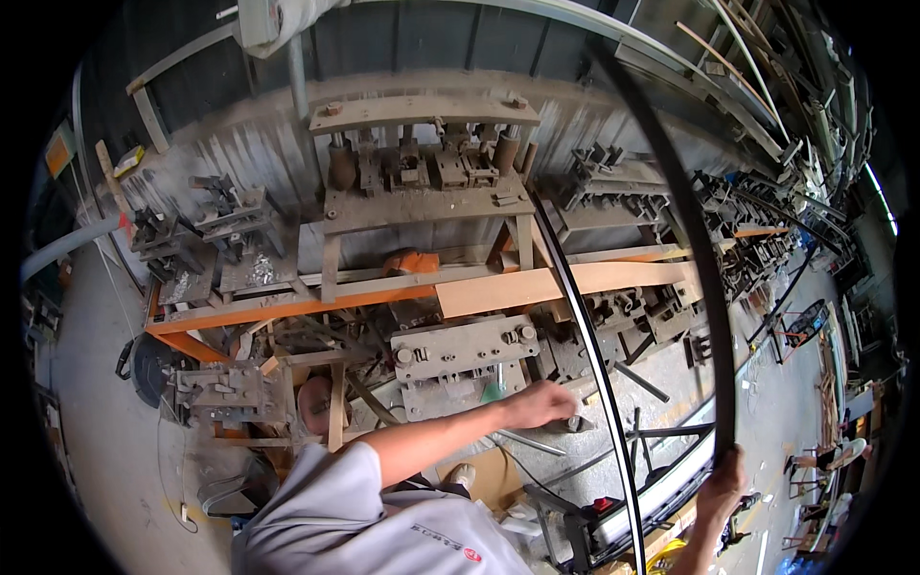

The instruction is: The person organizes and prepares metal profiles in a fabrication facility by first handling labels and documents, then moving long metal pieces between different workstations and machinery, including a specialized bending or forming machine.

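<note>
My right hand (725,476), at the lower right, is closed around the lower end of a long dark curved strip (707,268). The strip rises past the workbench toward the top of the view. In front of me, my left hand (541,404) has its fingers curled; whether anything is in them is hidden. A second long strip, black with a white face (602,374), runs from the lower edge up toward the press fixture (431,203). It passes just right of my left hand, and I cannot tell whether they touch.
An orange-framed bench (316,305) carries the fixture and a wooden board (565,286). Below it stands a metal die block (465,347). Smaller dusty fixtures (235,211) sit at the left. Beside my right arm is a rack (647,508) with long profiles. Another person (834,458) is far right.
</note>
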`<state>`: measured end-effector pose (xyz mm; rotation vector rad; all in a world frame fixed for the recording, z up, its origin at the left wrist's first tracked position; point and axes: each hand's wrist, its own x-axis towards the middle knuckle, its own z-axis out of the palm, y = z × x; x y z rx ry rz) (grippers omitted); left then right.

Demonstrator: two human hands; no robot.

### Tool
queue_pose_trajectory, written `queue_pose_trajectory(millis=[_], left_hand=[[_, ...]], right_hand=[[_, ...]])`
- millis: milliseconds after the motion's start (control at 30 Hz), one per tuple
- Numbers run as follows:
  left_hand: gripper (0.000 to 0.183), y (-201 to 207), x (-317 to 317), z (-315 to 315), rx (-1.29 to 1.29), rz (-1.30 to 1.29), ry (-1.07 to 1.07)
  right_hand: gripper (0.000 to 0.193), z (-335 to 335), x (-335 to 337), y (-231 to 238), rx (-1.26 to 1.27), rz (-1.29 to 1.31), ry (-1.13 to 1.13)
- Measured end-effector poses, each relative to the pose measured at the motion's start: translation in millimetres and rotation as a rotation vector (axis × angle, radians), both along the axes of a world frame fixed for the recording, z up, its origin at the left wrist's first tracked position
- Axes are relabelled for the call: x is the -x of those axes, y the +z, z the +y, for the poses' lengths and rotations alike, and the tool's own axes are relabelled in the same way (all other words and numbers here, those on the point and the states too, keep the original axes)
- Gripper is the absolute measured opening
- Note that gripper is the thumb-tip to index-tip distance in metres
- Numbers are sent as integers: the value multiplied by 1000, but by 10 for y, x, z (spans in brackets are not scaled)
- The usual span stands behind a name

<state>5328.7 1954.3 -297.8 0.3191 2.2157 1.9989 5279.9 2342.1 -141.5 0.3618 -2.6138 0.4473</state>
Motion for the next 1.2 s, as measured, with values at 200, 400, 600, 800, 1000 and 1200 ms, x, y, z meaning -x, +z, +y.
queue_pose_trajectory(millis=[200,400,600,800,1000,1200], left_hand=[[38,577,206,556,-1028,-73,-169],[45,953,105,552,-1277,211,-112],[51,1134,-430,134,-1298,-114,407],[37,482,-875,-448,-1275,-144,584],[37,88,-1023,-810,-1325,-158,623],[40,-172,-914,-1252,-1311,-186,630]], right_hand=[[22,168,-883,324,22,18,9],[22,369,-2080,-441,522,-480,-14],[17,328,-2780,-727,79,-426,412],[32,493,-3018,-1110,-57,-789,338],[24,985,-3019,-2289,-210,-587,709],[19,360,-2969,-2065,-504,83,773]])
